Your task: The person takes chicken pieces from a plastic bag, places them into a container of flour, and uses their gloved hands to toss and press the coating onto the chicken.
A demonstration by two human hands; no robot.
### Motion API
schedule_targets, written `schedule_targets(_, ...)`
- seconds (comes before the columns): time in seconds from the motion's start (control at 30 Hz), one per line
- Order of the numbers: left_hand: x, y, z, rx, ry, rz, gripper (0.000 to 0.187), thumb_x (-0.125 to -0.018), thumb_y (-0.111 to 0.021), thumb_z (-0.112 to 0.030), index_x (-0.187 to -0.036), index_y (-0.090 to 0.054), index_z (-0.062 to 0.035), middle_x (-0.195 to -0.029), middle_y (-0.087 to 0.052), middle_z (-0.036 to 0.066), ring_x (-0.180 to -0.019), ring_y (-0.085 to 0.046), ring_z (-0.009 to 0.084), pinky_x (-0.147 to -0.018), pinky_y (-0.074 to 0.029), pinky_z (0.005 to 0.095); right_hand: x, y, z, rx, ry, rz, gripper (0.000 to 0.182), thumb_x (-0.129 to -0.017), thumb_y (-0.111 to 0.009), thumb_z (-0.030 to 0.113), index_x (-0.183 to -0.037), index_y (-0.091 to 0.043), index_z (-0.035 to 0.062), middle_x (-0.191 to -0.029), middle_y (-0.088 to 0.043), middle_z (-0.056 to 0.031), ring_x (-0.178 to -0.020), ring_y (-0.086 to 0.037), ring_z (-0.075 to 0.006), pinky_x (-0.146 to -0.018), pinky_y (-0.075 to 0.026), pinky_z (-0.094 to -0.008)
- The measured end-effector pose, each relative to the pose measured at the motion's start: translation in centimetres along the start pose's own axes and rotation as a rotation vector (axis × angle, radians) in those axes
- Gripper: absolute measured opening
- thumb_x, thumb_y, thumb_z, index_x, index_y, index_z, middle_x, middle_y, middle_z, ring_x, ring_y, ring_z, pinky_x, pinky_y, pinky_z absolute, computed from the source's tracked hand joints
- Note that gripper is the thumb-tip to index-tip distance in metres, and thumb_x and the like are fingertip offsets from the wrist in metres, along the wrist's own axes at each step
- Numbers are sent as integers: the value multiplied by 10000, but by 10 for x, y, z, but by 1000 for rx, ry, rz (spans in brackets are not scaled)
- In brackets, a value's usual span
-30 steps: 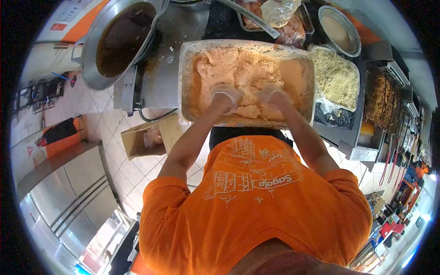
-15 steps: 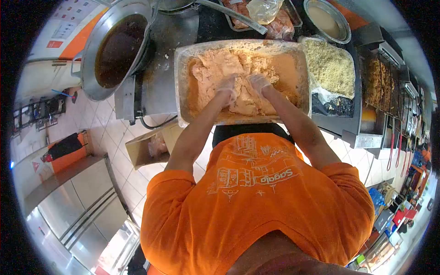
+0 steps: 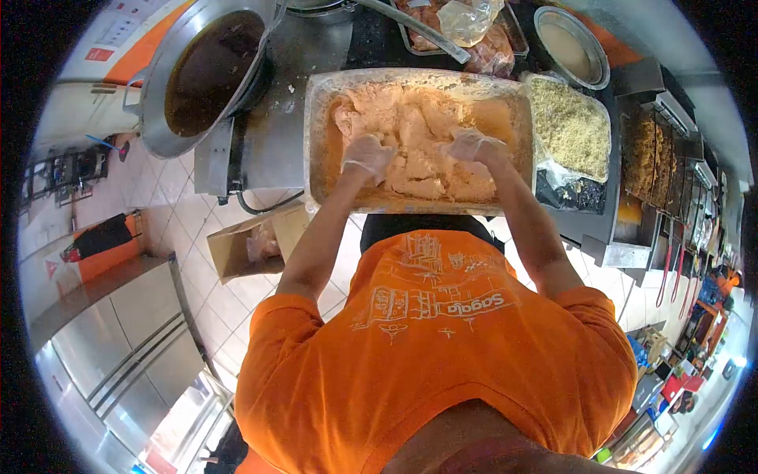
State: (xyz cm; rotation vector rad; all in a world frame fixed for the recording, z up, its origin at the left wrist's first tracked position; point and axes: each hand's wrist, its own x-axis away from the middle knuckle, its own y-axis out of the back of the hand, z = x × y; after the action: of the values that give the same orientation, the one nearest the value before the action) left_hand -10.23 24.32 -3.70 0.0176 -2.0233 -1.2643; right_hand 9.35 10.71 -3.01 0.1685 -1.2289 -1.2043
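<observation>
Tiles border steel counter; left hand, right hand touch floury mix, grip unclear.

Pale orange, powder-coated lumps lie heaped unevenly across the left and middle of a rectangular, smeared tub, its long sides running left to right; finer orange-brown powder shows at the right.

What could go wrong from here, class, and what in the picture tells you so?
1. The left hand and right hand are working in powdery mixture, so a hard push might spill some over the tub.
2. Pale crumbs sit close beside the tub's right end; a shove could jostle them.
3. A wide pan of dark liquid stands to the left; flicked powder might land in it.
</observation>
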Motion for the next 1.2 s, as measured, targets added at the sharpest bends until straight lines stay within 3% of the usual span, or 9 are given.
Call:
schedule_targets(0.07, -8, -16, 0, 324, 217, -77, 558, -712, -655, -275, -1129, -525, 72, -964, -633, 255, -891, -631, 354, -787, -498, 416, -18, -12, 8, 67, -104, 35, 536, -849, -521, 502, -1088, -577, 25, -1022, -621, -178, -850, -576, -297, -798, -461, -416)
schedule_targets(0.17, -33, -61, 5, -54, -33, -171, 446, -732, -645, -315, -979, -624, 56, -957, -630, 262, -892, -633, 354, -750, -511, 428, -57, -46, 19, 248, -99, 204, 372, -865, -521, 376, -980, -617, 35, -979, -636, -167, -807, -611, -297, -725, -483, -428)
schedule_targets(0.53, -52, -53, -5, 85, 38, -114, 271, -772, -571, -222, -804, -663, 32, -882, -645, 235, -877, -638, 341, -741, -511, 427, -116, -97, -28, 743, 483, -261, 188, -860, -447, 150, -957, -607, 135, -831, -607, -103, -752, -603, -242, -616, -479, -368)
schedule_targets(0.67, -29, -54, -9, -93, -215, -204, 266, -712, -615, -238, -745, -668, 20, -796, -649, 217, -781, -644, 337, -723, -502, 423, -43, -37, 34, 638, 261, 25, 238, -884, -456, 194, -1093, -568, 173, -975, -621, -90, -851, -593, -254, -776, -476, -365)
schedule_targets(0.9, -33, -12, -39, 133, -176, 26, 283, -716, -632, -235, -795, -650, 36, -726, -605, 219, -681, -608, 295, -671, -499, 408, -13, -19, -62, -254, 409, -296, 542, -822, -594, 114, -1330, -407, 122, -1299, -494, -49, -1145, -492, -176, -1025, -376, -314)
schedule_targets(1.0, -38, 3, -52, 463, -146, -329, 350, -725, -660, -224, -995, -635, -1, -729, -607, 188, -654, -586, 270, -651, -508, 376, -37, -6, -116, 681, 497, -242, 564, -840, -586, 131, -1360, -368, 109, -1314, -481, -51, -1171, -481, -191, -1046, -357, -328)
schedule_targets(1.03, -34, 14, -55, 526, -193, -313, 366, -746, -647, -232, -1046, -616, -25, -734, -615, 173, -653, -589, 266, -635, -512, 371, -17, 6, -114, 22, 394, -298, 535, -800, -641, 228, -1277, -440, 95, -1246, -529, -88, -1094, -532, -225, -958, -416, -335)
schedule_targets(1.17, -14, 38, -37, 519, -68, -151, 411, -836, -541, -329, -1084, -577, -4, -924, -632, 198, -839, -624, 305, -735, -497, 379, -42, -23, -146, 442, 31, -564, 402, -803, -618, 380, -998, -614, 29, -964, -654, -134, -896, -630, -266, -788, -507, -352)
schedule_targets(1.2, 5, 50, -32, 407, 28, -96, 428, -858, -498, -350, -1074, -575, 12, -976, -634, 216, -897, -630, 321, -785, -487, 387, -4, 2, -82, 398, -113, -359, 527, -799, -566, 480, -1086, -592, 40, -1033, -627, -170, -969, -601, -272, -845, -472, -354)
